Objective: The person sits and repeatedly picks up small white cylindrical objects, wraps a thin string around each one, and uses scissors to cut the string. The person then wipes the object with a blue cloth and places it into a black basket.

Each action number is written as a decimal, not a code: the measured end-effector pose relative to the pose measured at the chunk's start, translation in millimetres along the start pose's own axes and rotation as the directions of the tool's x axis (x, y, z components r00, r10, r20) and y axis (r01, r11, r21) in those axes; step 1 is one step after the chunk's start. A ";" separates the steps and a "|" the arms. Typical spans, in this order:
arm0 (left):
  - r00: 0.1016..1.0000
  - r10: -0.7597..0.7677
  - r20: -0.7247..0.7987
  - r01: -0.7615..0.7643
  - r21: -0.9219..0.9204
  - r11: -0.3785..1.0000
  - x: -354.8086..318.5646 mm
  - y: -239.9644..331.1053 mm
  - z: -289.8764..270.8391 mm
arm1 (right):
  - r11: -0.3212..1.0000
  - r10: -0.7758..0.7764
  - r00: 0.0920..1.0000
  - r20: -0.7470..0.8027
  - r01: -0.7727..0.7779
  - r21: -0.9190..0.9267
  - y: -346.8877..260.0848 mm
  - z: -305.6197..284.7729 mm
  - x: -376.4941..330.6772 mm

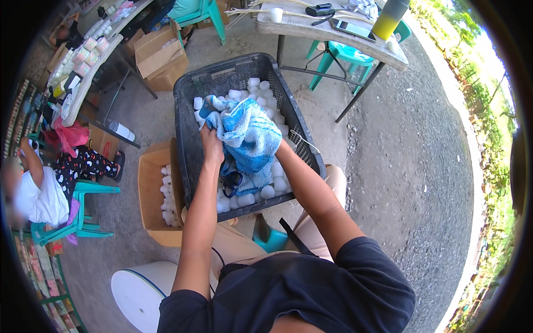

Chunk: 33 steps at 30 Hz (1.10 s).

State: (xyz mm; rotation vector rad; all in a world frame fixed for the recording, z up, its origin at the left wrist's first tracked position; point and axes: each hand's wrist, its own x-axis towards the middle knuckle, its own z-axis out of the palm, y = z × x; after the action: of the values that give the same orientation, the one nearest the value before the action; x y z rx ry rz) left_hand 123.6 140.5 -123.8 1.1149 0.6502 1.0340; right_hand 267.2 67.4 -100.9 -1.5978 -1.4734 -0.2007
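A blue-and-white towel (247, 130) is bunched up over a black plastic crate (186, 119). My left hand (212, 145) is closed on the towel's left edge. My right forearm (311, 188) reaches to the towel's right side, where the cloth covers the hand and hides its fingers. Inside the crate, below and around the towel, lie many small white cylindrical pieces (267, 192). A dark blue item (233, 178), too covered to make out, shows under the towel's lower left part.
An open cardboard box (152, 191) with similar white pieces stands left of the crate. Beyond the crate is a table (311, 28) with a phone (352, 29) and a yellow-grey bottle (390, 19). A person (44, 194) sits at the left by a green chair (83, 213). A white round container (141, 297) stands lower left.
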 end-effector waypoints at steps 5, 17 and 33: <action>0.976 0.165 0.140 -0.202 0.322 0.925 -8.6 34.1 12.5 | 0.992 -0.020 1.000 -0.020 0.022 0.122 6.6 -3.0 11.8; 0.939 0.164 0.302 -0.193 0.068 0.979 -13.4 31.5 19.8 | 0.994 -0.053 0.999 -0.007 0.052 -0.098 1.5 6.2 3.1; 0.818 -0.325 0.475 0.534 -0.417 0.736 24.2 21.2 -43.7 | 0.947 -0.307 0.923 0.232 0.320 -0.021 11.9 6.1 22.4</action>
State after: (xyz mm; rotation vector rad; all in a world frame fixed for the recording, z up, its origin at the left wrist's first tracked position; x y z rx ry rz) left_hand 89.3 182.0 -117.3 0.5834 0.2578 0.5076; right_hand 280.7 89.1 -95.5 -1.4583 -1.9168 -0.2522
